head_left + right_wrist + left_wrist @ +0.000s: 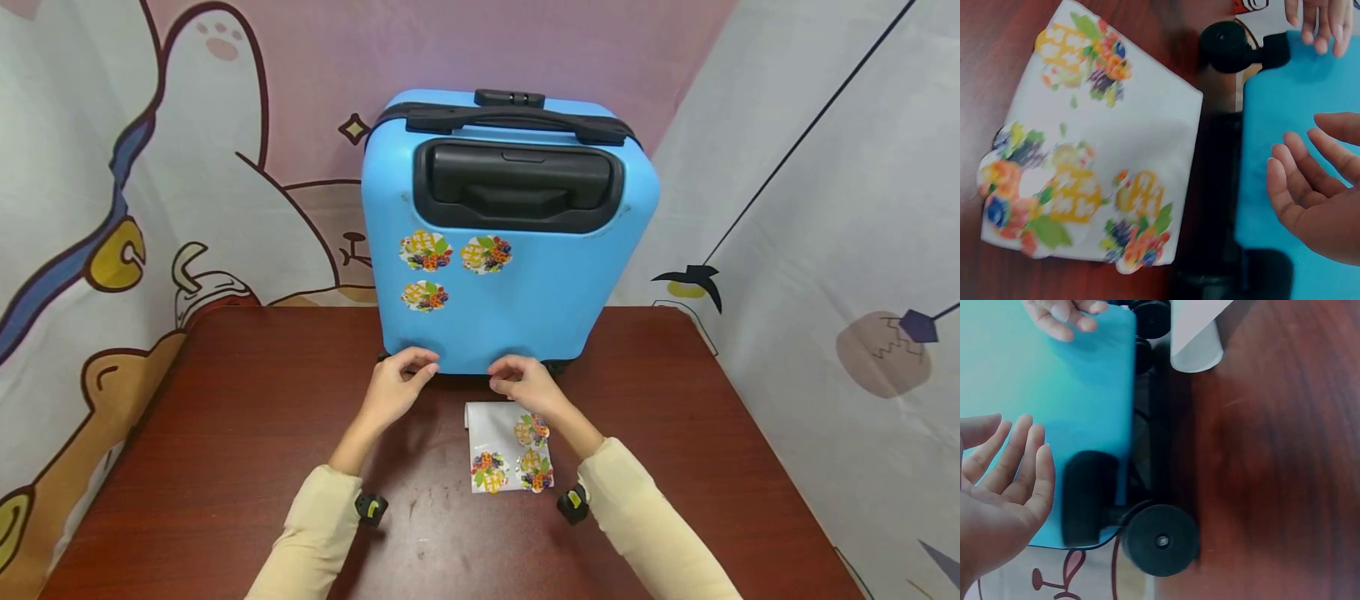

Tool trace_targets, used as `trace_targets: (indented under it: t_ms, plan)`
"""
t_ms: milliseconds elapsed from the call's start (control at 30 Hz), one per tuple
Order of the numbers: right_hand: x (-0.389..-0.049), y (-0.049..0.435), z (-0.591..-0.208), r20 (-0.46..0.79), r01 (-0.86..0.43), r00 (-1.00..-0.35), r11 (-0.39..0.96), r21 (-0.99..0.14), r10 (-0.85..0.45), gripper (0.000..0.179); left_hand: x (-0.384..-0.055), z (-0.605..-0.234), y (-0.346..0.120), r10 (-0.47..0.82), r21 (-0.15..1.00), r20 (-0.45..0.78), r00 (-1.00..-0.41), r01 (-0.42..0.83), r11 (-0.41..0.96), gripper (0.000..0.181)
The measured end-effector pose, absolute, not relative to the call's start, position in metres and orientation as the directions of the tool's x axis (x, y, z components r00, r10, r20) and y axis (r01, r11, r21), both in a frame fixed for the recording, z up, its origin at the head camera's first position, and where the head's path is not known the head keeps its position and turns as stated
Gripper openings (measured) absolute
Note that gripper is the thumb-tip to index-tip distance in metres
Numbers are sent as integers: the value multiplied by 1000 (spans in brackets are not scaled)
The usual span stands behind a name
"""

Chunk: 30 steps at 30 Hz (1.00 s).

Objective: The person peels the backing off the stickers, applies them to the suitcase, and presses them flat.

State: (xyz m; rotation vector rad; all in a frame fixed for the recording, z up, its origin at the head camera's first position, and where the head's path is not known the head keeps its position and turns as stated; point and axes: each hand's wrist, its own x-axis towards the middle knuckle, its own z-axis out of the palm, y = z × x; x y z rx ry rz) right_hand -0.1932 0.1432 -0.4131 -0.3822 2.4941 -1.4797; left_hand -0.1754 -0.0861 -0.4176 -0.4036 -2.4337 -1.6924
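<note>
A light blue suitcase (pixel 540 292) stands upright on the table, its black handle side at the top. Three round fruit stickers (pixel 424 296) are on the left part of its face. My left hand (pixel 396 387) hovers by the lower left edge of the case, fingers loosely bent around nothing. Near the lower right part, my right hand (pixel 531 387) has its fingers relaxed, and nothing shows between them in the right wrist view. Whether either hand touches the case I cannot tell. Below the right hand lies a white sticker sheet (pixel 1154 119) with three fruit stickers, its far edge curled.
The brown table (pixel 247 433) bears the suitcase and the sheet. Black wheels (pixel 1161 540) stick out at the base of the case. Behind and at the sides hangs a printed cloth (pixel 787 208). Both wrists carry small black devices (pixel 371 508).
</note>
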Motion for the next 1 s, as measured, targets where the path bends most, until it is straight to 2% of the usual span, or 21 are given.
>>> trace_targets:
  t_ms: [300, 700, 1000]
  plan:
    - [-185, 173, -429, -132, -17, -953, 483, -875, -271, 17, -172, -450, -78, 206, 886, 197, -959, 264, 381, 13]
    - [-178, 208, -465, -201, 105, -971, 526, -844, -128, 19, -163, -471, -59, 273, 878, 51, -961, 173, 447, 24]
    - [-172, 215, -482, -222, 156, -971, 459, -875, -93, 18, -160, -482, -48, 322, 870, 16, -947, 172, 462, 27]
